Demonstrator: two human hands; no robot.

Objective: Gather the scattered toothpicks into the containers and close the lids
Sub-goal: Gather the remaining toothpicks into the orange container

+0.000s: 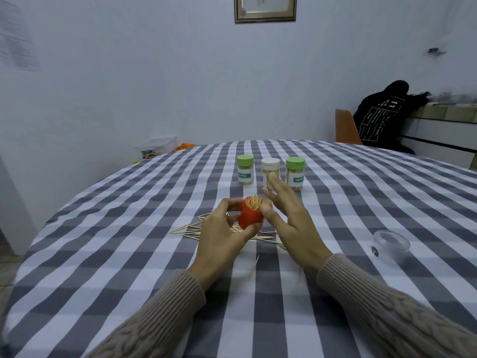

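Note:
My left hand [222, 228] grips an orange container [249, 218] held above the table, tilted away, its open mouth packed with toothpicks. My right hand [291, 218] is beside it, fingers straight and spread, thumb touching the container's rim. Scattered toothpicks [196, 229] lie on the checked cloth under and around both hands, with a loose toothpick [254, 266] nearer me. Three lidded containers stand behind: a left green-lidded one [245, 170], a white-lidded one [270, 171] partly behind my right fingers, and a right green-lidded one [295, 173].
A clear round plastic lid or jar [391, 244] lies on the table [129, 254] at the right. Beyond the far edge are an orange chair [346, 130] with a black garment [382, 117], and a box of items [154, 148] on the floor.

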